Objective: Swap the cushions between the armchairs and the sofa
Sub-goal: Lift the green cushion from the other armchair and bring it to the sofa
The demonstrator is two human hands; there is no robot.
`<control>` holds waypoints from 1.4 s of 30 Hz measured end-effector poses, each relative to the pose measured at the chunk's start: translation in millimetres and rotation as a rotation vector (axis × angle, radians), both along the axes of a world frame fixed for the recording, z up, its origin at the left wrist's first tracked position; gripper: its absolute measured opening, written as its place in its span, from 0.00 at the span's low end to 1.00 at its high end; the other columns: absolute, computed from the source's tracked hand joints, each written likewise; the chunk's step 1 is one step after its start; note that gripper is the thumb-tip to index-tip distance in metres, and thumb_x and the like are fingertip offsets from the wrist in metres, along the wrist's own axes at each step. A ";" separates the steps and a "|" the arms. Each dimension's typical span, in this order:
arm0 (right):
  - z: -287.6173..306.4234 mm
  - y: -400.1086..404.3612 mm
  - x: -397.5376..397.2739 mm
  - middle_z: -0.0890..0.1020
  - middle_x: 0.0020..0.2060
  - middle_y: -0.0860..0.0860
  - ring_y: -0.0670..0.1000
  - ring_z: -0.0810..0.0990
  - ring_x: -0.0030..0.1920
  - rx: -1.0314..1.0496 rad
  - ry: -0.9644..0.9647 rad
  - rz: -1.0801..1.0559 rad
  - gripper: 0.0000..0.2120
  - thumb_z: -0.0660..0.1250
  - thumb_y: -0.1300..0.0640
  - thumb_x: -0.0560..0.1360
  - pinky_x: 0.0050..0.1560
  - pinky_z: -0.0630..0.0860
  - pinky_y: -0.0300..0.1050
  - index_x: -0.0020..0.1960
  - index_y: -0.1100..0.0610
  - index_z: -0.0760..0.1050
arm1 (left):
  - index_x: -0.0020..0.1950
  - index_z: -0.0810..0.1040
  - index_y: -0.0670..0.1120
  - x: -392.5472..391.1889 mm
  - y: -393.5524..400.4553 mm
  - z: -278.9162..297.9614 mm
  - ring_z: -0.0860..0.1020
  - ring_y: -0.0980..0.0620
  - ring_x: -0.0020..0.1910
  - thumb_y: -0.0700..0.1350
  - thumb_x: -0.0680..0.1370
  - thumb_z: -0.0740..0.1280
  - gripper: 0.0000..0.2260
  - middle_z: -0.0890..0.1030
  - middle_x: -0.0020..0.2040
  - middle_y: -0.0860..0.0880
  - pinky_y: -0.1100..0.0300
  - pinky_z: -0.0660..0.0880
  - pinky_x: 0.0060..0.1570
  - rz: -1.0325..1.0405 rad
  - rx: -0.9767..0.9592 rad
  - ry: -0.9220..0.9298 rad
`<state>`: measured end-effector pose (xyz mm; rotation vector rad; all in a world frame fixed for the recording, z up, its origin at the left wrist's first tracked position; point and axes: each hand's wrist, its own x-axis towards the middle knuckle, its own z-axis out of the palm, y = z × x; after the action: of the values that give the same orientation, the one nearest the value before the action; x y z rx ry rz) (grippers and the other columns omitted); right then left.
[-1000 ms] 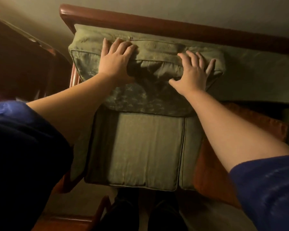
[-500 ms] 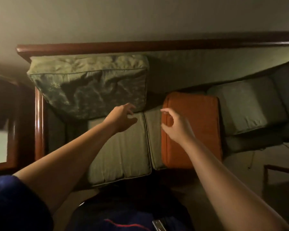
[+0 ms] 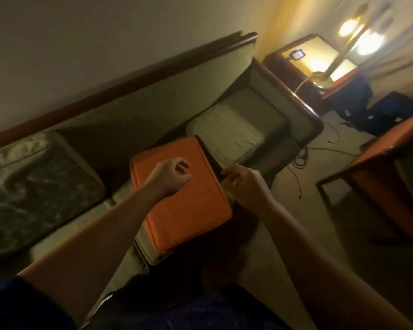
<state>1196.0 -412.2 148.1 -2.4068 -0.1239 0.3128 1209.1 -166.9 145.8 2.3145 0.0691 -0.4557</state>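
Observation:
An orange cushion [image 3: 186,210] lies flat on the seat of the green sofa [image 3: 167,101], near the middle. A patterned green cushion [image 3: 36,189] leans against the sofa back at the left end. My left hand [image 3: 169,176] hovers over the orange cushion with its fingers loosely curled and nothing in it. At the cushion's right edge my right hand [image 3: 244,184] is curled the same way; whether it touches the edge is unclear. A plain green seat cushion [image 3: 234,125] lies at the sofa's right end.
A wooden side table with a lit lamp [image 3: 320,65] stands past the sofa's right arm. Dark bags [image 3: 365,103] and loose cables [image 3: 301,158] lie on the floor. An orange-topped wooden table [image 3: 382,167] stands at the right.
Both hands left the patterned green cushion, which stays against the sofa back. They moved right to the orange cushion, and my view swung right and tilted.

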 end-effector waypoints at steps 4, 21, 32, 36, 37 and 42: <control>12.9 -102.2 -3.7 0.84 0.42 0.42 0.36 0.81 0.38 0.017 -0.072 -0.163 0.08 0.72 0.54 0.77 0.35 0.76 0.33 0.57 0.49 0.82 | 0.56 0.80 0.49 33.1 -113.3 16.7 0.80 0.53 0.43 0.49 0.75 0.73 0.11 0.83 0.48 0.52 0.61 0.72 0.42 -0.169 0.017 -0.039; 36.5 -490.9 24.8 0.85 0.47 0.43 0.42 0.82 0.44 -0.009 -0.132 -0.861 0.09 0.70 0.48 0.78 0.42 0.79 0.36 0.57 0.47 0.79 | 0.55 0.80 0.49 192.1 -590.0 26.2 0.81 0.54 0.48 0.44 0.76 0.74 0.09 0.82 0.48 0.51 0.63 0.76 0.45 -0.894 -0.095 -0.034; 14.8 -723.2 53.5 0.82 0.38 0.42 0.41 0.81 0.38 0.037 -0.103 -1.174 0.11 0.70 0.49 0.73 0.40 0.79 0.44 0.54 0.48 0.80 | 0.56 0.80 0.47 243.8 -897.4 36.7 0.80 0.58 0.46 0.45 0.77 0.72 0.09 0.79 0.48 0.57 0.71 0.74 0.38 -1.211 -0.080 -0.117; 4.7 -822.1 54.7 0.84 0.42 0.45 0.46 0.82 0.41 0.020 -0.118 -1.247 0.10 0.71 0.54 0.75 0.42 0.77 0.42 0.56 0.51 0.80 | 0.55 0.80 0.51 255.6 -1000.3 24.9 0.80 0.55 0.47 0.47 0.76 0.72 0.09 0.81 0.50 0.54 0.59 0.80 0.46 -1.257 -0.049 -0.113; 2.5 -849.4 55.7 0.84 0.43 0.45 0.47 0.82 0.41 0.023 -0.121 -1.250 0.09 0.71 0.54 0.75 0.42 0.77 0.42 0.56 0.51 0.80 | 0.56 0.81 0.50 256.8 -1027.6 23.2 0.80 0.56 0.46 0.47 0.76 0.71 0.09 0.81 0.50 0.54 0.60 0.79 0.44 -1.250 -0.026 -0.131; -4.2 -973.9 66.7 0.82 0.45 0.44 0.44 0.82 0.43 0.061 -0.011 -1.271 0.10 0.70 0.53 0.76 0.39 0.78 0.42 0.58 0.49 0.77 | 0.59 0.81 0.44 262.1 -1151.0 23.7 0.80 0.50 0.51 0.45 0.77 0.72 0.12 0.82 0.53 0.48 0.63 0.76 0.49 -1.232 0.011 -0.147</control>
<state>1262.8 -1386.1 143.9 -1.9573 1.2966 -0.2963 1471.2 -1317.9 169.5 2.1409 -1.4691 -0.8444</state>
